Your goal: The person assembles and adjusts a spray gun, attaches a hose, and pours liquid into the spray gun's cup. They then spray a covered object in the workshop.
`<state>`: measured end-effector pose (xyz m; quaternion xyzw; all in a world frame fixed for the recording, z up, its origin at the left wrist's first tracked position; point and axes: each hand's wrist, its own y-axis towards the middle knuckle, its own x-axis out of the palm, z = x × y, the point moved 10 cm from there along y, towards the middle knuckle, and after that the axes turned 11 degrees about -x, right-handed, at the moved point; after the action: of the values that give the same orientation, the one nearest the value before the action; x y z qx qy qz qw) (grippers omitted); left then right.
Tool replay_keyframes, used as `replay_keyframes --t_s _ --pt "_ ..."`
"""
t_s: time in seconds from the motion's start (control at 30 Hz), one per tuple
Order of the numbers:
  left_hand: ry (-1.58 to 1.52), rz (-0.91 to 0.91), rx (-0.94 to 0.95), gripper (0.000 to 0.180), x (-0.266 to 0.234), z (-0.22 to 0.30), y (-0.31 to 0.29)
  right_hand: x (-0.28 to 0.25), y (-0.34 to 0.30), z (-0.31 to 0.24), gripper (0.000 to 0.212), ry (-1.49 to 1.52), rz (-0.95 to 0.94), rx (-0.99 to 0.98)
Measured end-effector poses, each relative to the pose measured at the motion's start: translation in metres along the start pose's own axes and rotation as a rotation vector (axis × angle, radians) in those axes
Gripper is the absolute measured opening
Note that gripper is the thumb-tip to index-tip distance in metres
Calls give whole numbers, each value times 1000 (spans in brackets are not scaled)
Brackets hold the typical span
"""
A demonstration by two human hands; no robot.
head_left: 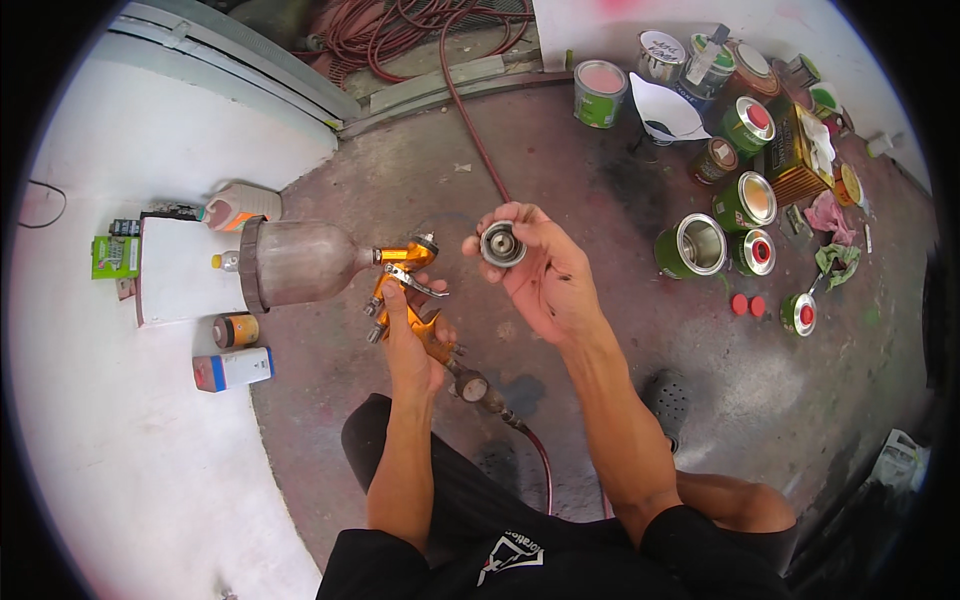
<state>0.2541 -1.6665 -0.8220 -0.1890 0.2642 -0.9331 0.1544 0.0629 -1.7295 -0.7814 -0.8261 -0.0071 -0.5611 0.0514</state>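
— Where to find the gold spray gun (405,254)?
— Mid-scene, in the left hand (410,345), closed around the handle (425,331), with a translucent cup (310,263) out to the left and a hose (545,464) off the near end.
— And in the right hand (548,285)?
— Just right of the gun: a round metal cap (502,244), held around its edge.
— How to take hold?
— By the handle, clear of the trigger (415,280). Probably rigid, rather weighty, apt to tip toward the cup. As for the cap: likely light, hard, slippery if wet, so best pinched by the edge.
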Motion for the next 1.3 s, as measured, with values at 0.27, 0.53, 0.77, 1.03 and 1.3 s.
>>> replay_keyframes --t_s 0.27,0.53,0.77,1.03,1.3 --pt "20 47 0 56 -4 -3 3 -47 -2 2 26 -264 290 -37" --pt "33 25 -2 59 -1 -4 2 -35 0 -11 27 -472 188 -248" --pt "58 41 13 60 -1 -2 -1 -26 -2 -19 32 -469 174 -276" --pt "32 39 18 60 0 -1 -2 0 2 -14 53 -488 -40 -175" --pt "43 37 16 60 4 -3 -2 37 -3 -53 53 -996 -110 -581"
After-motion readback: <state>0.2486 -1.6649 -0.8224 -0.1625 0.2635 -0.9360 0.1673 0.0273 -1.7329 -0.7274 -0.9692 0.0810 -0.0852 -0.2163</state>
